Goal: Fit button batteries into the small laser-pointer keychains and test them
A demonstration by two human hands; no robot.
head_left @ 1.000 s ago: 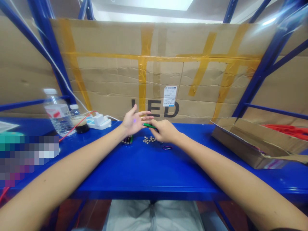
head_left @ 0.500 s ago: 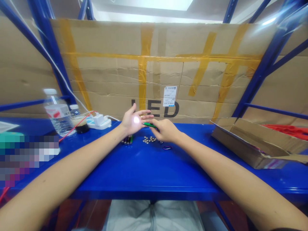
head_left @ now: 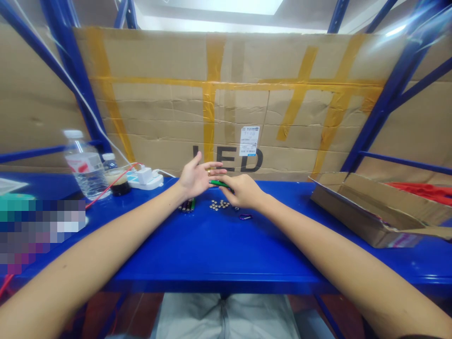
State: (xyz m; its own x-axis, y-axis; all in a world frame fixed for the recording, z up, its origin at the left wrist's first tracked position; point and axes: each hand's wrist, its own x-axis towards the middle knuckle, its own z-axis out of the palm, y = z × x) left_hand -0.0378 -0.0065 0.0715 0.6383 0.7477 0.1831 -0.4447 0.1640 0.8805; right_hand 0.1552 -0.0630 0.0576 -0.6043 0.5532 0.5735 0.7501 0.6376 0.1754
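right hand (head_left: 243,190) grips green pen (head_left: 218,183), perhaps | left hand (head_left: 196,178) spread open | blue bench (head_left: 219,249), taped cardboard (head_left: 169,108) behind

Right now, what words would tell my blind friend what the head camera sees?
Over a blue table, the person's right hand holds a thin green stick pointed at the open left hand. Small silvery round pieces lie below the hands, a water bottle stands at left and an open cardboard box lies at right.
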